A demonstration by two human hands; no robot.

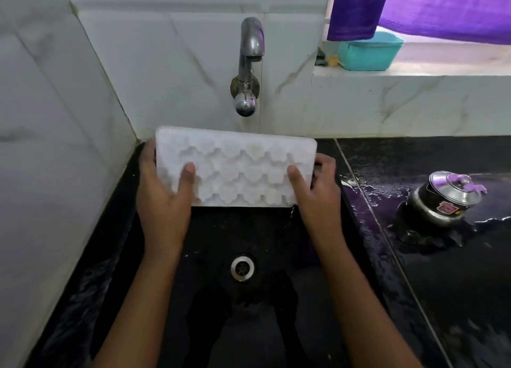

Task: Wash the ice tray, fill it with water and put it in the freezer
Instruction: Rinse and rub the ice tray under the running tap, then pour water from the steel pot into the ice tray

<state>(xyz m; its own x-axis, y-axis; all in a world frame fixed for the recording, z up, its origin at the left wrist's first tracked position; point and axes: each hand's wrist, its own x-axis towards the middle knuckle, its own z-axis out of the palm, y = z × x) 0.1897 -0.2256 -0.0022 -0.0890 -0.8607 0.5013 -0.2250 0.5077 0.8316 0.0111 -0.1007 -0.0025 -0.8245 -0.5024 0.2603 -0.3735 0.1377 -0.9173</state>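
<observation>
White ice tray (235, 168) is hanging over the black sink (215, 229), just below the tap (250, 63), tipped so its cavities are facing the person. Left hand (163, 199) is gripping the left short end and right hand (318, 193) the right. Each grip is clamping the tray, thumb on the cavity face, fingers going behind. The tray is spanning between the two grips, its middle unsupported. No stream is showing. Likely the rinse step, which is calling for passing every cavity under the spout, shifting thumbs clear, then tipping toward the drain (242, 267). A lidded steel pot (445, 199) is sitting on the wet table (442, 284), well apart.
</observation>
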